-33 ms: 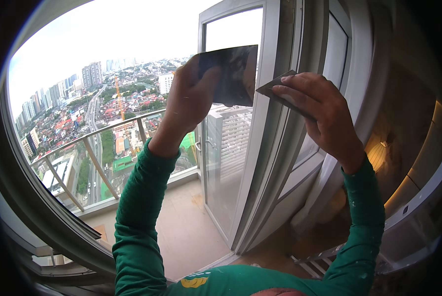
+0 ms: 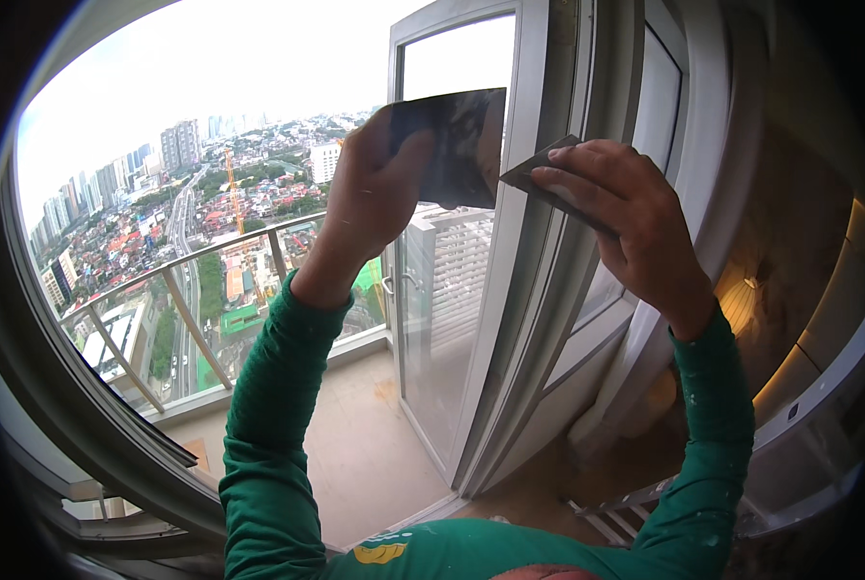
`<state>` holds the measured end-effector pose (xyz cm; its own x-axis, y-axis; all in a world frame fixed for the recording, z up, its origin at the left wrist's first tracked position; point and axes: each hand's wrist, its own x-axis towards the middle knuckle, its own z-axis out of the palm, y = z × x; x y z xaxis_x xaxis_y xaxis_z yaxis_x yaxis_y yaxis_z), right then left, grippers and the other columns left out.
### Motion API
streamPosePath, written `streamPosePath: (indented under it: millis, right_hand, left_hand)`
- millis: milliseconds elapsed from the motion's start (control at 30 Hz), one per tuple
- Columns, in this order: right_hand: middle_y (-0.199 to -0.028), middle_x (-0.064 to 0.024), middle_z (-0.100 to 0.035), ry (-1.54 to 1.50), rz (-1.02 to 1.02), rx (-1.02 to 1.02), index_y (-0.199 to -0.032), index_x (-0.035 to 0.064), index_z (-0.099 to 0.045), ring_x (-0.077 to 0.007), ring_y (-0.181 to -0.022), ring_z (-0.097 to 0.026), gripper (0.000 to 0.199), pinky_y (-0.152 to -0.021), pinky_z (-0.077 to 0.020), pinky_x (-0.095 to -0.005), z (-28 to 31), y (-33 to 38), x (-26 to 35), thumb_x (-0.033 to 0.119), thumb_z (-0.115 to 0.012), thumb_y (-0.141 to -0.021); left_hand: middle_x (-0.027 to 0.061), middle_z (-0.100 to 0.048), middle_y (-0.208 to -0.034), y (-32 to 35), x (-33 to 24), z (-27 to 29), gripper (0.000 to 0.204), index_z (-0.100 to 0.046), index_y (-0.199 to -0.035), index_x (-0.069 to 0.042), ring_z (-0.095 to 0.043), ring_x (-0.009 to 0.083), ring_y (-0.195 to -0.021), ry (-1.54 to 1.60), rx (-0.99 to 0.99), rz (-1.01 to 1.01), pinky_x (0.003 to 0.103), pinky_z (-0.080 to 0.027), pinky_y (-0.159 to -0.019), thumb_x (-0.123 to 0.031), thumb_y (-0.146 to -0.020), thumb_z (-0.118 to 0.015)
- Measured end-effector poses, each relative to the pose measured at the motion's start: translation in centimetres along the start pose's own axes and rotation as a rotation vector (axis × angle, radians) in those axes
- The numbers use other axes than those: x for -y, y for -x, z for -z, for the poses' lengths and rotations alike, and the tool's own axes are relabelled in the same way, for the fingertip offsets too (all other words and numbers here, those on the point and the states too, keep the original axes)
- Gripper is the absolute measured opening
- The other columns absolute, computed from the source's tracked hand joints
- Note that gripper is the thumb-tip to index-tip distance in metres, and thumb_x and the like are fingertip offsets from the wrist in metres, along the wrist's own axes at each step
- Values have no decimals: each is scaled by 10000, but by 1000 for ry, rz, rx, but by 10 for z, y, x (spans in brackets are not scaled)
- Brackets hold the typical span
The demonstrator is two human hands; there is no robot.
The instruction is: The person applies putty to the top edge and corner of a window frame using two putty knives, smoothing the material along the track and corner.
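Note:
My left hand (image 2: 370,188) is closed round one side of a dark, glossy, flat rectangular plate (image 2: 466,145), raised in front of the glass door. The thumb lies across its near face. My right hand (image 2: 635,217) grips a second thin dark plate (image 2: 539,174), tilted so that it shows mostly its edge and one pointed corner. That corner comes close to the right edge of the first plate; whether they touch, I cannot tell. The fingers behind the left plate are hidden.
A white-framed glass door (image 2: 442,367) stands open onto a tiled balcony (image 2: 355,425) with a metal railing (image 2: 225,246). Close by on the right is a pale door jamb (image 2: 548,319). Lower right there is a ladder-like white frame (image 2: 800,435). A city lies far below outside.

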<state>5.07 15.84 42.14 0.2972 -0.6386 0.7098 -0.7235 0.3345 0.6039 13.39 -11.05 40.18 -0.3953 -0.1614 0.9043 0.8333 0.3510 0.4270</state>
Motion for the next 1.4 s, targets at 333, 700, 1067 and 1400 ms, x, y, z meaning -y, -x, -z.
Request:
streamPosePath:
  millis: [333, 700, 1067, 1400]
  right_hand:
    - [-1216, -52, -703, 88, 72, 226, -1239, 115, -712, -274, -1180, -631, 437, -1020, -507, -417, 0, -8, 14, -55, -732, -837]
    - [-906, -65, -713, -626, -823, -273, -1068, 29, -674, -143, -739, -647, 247, -559, -501, -310, 35, -165, -242, 221, -708, -917]
    - [-725, -155, -669, -426, -1008, -386, -828, -23, -698, -276, -515, -602, 138, -375, -406, -377, 18, -269, -259, 81, -608, -821]
    - [-730, -179, -654, -304, -1026, -410, -830, -25, -690, -284, -502, -584, 104, -376, -396, -397, 14, -284, -241, 58, -630, -820]
  left_hand:
    - [75, -700, -923, 9, -9, 11, 232, -612, -1158, 79, -661, 96, -782, 123, -105, -46, 270, -564, -665, -56, -998, -511]
    - [80, -703, -1038, 71, 44, 137, 243, -620, -1204, 48, -640, 109, -908, -153, -357, -10, 273, -533, -797, -74, -1026, -509]
    - [95, -706, -1061, 143, 78, 241, 274, -603, -1249, 49, -679, 145, -919, -240, -486, 174, 302, -555, -841, -94, -1048, -486]
    - [100, -705, -1065, 164, 108, 271, 283, -596, -1265, 59, -674, 149, -903, -310, -485, 190, 295, -551, -824, -77, -1040, -492]
